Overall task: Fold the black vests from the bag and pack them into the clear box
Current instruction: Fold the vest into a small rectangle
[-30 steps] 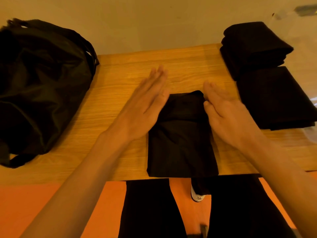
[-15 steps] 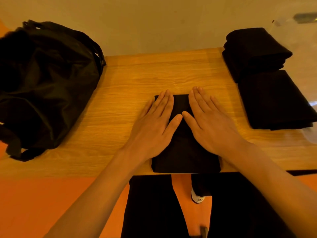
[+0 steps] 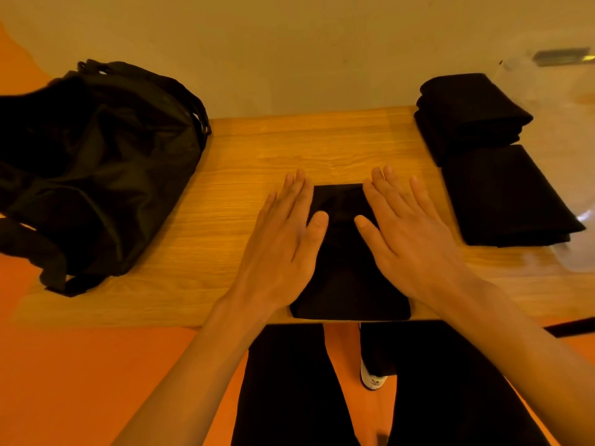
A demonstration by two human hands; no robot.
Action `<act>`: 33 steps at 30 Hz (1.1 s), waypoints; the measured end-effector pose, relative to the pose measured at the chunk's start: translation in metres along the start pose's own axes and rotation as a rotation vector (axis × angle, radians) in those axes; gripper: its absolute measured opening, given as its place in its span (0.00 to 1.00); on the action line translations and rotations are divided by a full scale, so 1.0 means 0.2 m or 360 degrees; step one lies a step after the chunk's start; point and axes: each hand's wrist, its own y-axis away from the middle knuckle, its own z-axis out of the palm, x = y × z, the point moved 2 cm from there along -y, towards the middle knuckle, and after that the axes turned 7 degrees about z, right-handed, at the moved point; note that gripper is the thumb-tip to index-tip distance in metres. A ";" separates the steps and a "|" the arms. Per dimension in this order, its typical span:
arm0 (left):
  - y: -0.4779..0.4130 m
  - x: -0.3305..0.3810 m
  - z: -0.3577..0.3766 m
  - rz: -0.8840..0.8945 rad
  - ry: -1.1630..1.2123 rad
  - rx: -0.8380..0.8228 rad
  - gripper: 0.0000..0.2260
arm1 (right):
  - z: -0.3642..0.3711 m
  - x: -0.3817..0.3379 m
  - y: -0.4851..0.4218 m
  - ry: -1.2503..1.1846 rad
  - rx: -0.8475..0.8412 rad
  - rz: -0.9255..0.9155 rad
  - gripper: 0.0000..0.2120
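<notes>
Now one folded vest (image 3: 349, 278) lies on the counter (image 3: 322, 146) between the two hands, with its near edge at the counter's edge. The left hand (image 3: 283, 249) is open and flat, palm down, over the left edge of the vest. The right hand (image 3: 409, 239) is the same over the right edge. The fingers are straight and grip nothing, and both thumbs point inward over the cloth. I judge this to be the last pressing of the fold, so this vest looks ready to be lifted.

To the right of the right hand are folded black vests, a near pile (image 3: 508, 194) and a far pile (image 3: 467, 114) just behind it. They seem to lie in the clear box (image 3: 576, 255), but its walls are hard to trace, so I cannot say this surely.

Well to the left of the left hand stands the bag (image 3: 96, 169). It looks quite full, but its inside is hidden. So part of the packing seems done, this vest must go to the box, and probably more vests wait in the bag.
</notes>
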 end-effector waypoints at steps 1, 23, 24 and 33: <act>0.01 -0.01 0.03 0.0019 -0.0145 -0.0091 0.36 | 0.02 -0.02 0.00 0.0037 -0.0056 -0.0017 0.34; 0.51 -0.07 0.14 0.0803 -0.0649 0.0051 0.21 | 0.13 0.15 0.52 -0.0202 0.0394 -0.0646 0.21; 0.52 -0.08 0.15 0.0801 -0.0647 0.0111 0.20 | 0.13 0.16 0.53 -0.0217 0.0450 -0.0641 0.20; 0.54 -0.07 0.14 0.0793 -0.0644 0.0357 0.13 | 0.15 0.18 0.57 -0.0194 0.0721 -0.0655 0.12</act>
